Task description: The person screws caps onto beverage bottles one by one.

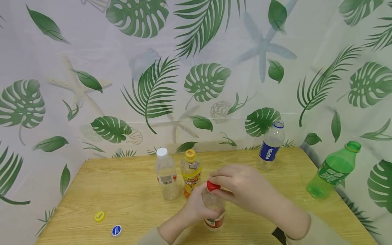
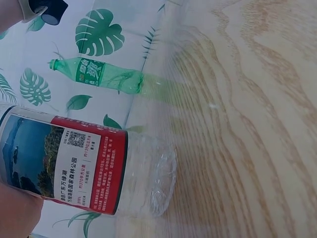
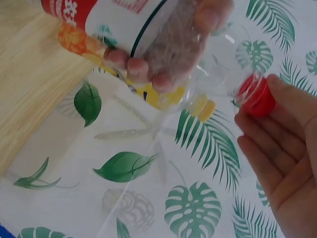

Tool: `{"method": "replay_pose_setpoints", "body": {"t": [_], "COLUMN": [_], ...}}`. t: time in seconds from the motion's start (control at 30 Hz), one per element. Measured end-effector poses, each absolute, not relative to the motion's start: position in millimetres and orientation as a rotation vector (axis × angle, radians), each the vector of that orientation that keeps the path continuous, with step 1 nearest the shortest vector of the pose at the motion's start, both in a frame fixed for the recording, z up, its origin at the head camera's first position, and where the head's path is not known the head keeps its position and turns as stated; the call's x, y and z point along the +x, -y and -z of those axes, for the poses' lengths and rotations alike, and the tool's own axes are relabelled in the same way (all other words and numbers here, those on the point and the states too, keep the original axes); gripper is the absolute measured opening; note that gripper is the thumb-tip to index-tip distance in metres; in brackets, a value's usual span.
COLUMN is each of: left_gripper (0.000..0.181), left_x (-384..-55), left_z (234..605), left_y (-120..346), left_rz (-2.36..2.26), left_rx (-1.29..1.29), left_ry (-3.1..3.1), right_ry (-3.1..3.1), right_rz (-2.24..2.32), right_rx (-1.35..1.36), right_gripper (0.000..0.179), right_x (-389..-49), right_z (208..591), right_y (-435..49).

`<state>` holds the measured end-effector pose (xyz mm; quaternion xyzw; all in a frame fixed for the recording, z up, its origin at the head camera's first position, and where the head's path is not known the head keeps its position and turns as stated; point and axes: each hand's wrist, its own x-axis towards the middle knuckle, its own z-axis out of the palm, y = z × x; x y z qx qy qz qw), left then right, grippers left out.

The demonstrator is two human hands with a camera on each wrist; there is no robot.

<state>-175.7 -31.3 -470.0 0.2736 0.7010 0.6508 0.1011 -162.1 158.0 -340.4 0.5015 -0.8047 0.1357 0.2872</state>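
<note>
My left hand (image 1: 196, 206) grips a clear plastic bottle (image 1: 214, 201) round its middle, upright over the table. In the left wrist view the red and white label (image 2: 89, 168) faces the camera, and the bare lower end is close to the wood. My right hand (image 1: 242, 183) pinches a red cap (image 1: 213, 185) at the bottle's mouth between thumb and fingers. Neck threads show beside the red cap (image 3: 257, 96) in the right wrist view, where the left fingers (image 3: 136, 69) wrap the bottle. Just left stand a yellow-capped bottle (image 1: 191, 173) and a white-capped clear bottle (image 1: 166, 175).
A capless Pepsi bottle (image 1: 271, 146) stands at the back right, and a capless green bottle (image 1: 333, 172) near the right edge. Loose yellow (image 1: 99, 216) and blue (image 1: 116, 230) caps lie front left on the wooden table (image 1: 128, 183). A leaf-patterned cloth hangs behind.
</note>
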Motion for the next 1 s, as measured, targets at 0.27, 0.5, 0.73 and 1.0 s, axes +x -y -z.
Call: {"method": "replay_pose_setpoints", "body": {"t": [0.27, 0.5, 0.73, 1.0], "left_gripper": [0.067, 0.069, 0.072, 0.065], "left_x": [-174.2, -173.5, -175.6, -174.7], "left_z": [466.9, 467.4, 469.0, 469.6], "left_y": [31.3, 30.6, 30.7, 27.7], "left_rz": [-1.914, -1.923, -1.924, -1.918], "left_rx": [0.734, 0.752, 0.807, 0.816], "left_ry": [-2.062, -2.073, -2.095, -2.128], "right_ry": [2.199, 2.238, 2.146, 2.153], "right_rz": [-0.472, -0.504, -0.434, -0.289], "right_rx": [1.543, 1.558, 1.462, 1.022], "right_gripper": [0.032, 0.024, 0.024, 0.045], "right_x": [-174.4, -175.9, -173.6, -155.3], "right_z": [336.6, 336.0, 339.8, 349.2], "right_y": [-166.2, -166.3, -160.4, -142.8]}}
